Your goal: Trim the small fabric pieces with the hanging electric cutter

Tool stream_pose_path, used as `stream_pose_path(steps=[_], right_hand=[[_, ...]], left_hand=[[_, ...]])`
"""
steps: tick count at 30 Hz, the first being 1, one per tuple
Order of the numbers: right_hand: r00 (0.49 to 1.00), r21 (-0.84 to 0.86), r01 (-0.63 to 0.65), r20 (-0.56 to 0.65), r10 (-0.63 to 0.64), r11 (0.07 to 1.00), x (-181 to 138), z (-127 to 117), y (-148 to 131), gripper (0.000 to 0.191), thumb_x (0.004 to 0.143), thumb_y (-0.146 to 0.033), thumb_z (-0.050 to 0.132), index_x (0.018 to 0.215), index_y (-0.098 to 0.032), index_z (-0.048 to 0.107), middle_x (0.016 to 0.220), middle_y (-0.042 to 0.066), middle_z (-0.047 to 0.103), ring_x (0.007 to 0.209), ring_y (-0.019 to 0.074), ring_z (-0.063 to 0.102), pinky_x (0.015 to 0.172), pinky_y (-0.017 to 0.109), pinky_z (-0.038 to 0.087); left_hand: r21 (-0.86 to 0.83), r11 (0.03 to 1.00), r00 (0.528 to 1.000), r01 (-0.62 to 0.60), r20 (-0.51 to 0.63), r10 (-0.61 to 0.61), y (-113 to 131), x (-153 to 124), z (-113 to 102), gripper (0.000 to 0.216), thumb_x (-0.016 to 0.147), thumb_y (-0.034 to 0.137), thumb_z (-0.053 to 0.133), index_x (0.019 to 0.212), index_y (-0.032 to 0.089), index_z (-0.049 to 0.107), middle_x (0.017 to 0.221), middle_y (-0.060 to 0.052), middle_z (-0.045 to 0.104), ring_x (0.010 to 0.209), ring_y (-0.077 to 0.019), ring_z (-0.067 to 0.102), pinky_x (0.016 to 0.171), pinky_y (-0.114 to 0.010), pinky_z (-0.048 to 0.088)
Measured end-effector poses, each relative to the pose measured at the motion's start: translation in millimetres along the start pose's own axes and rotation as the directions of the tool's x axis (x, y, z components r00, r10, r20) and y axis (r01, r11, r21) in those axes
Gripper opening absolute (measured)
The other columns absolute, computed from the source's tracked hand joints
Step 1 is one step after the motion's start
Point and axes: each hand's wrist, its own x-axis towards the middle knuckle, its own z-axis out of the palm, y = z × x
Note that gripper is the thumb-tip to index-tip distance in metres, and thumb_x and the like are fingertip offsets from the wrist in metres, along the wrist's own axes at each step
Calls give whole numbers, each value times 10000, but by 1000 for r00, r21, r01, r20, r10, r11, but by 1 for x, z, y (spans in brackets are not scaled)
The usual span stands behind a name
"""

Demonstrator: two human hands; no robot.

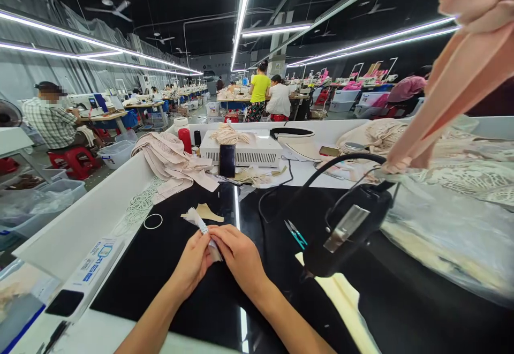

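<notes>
Both my hands meet over the black tabletop (176, 284), a little left of the middle. My left hand (191, 260) pinches a small bundle of white and beige fabric (197, 220) from the left. From the right, my right hand (236, 255) has thumb and fingers closed on the same bundle. Part of the fabric sticks out above the fingers and part hangs below them; the middle is hidden by my fingertips. Just behind the bundle lies a flat beige fabric piece (209, 213). To the left rests a single white ring-shaped band (153, 221).
A black lamp (345, 225) with pink fabric tied to its arm stands on the right. Teal thread snips (296, 234) lie beside it. A phone (227, 161) leans on a white box (257, 153) at the back. Pale fabric (172, 161) and a plastic bag (450, 236) flank the surface.
</notes>
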Motion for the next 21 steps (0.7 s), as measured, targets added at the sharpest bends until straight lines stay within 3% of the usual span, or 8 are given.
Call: stream_pose_path(steps=[5, 9, 21], right_hand=[[998, -113, -24, -52, 19, 993, -3, 3, -1, 244, 999, -192, 494, 1067, -228, 726, 1020, 48, 744, 905, 204, 701, 782, 292, 543], [998, -173, -25, -66, 14, 985, -1, 1, 2, 255, 999, -170, 487, 1011, -234, 734, 992, 25, 755, 891, 185, 706, 786, 265, 534], [996, -290, 29, -72, -51, 957, -2, 4, 4, 244, 997, -154, 484, 1008, -212, 721, 970, 42, 767, 866, 192, 712, 782, 279, 538]], left_hand=[[75, 995, 996, -61, 66, 57, -6, 5, -3, 307, 820, 393, 766, 781, 157, 574, 629, 63, 537, 518, -69, 490, 510, -195, 414], [136, 988, 991, -73, 117, 57, -10, 7, -6, 230, 940, 330, 636, 809, 158, 557, 607, 92, 451, 451, -58, 390, 458, -194, 371], [298, 951, 993, -84, 109, 53, -8, 5, -5, 420, 804, 539, 704, 796, 198, 460, 602, 113, 339, 451, -34, 250, 442, -179, 210]])
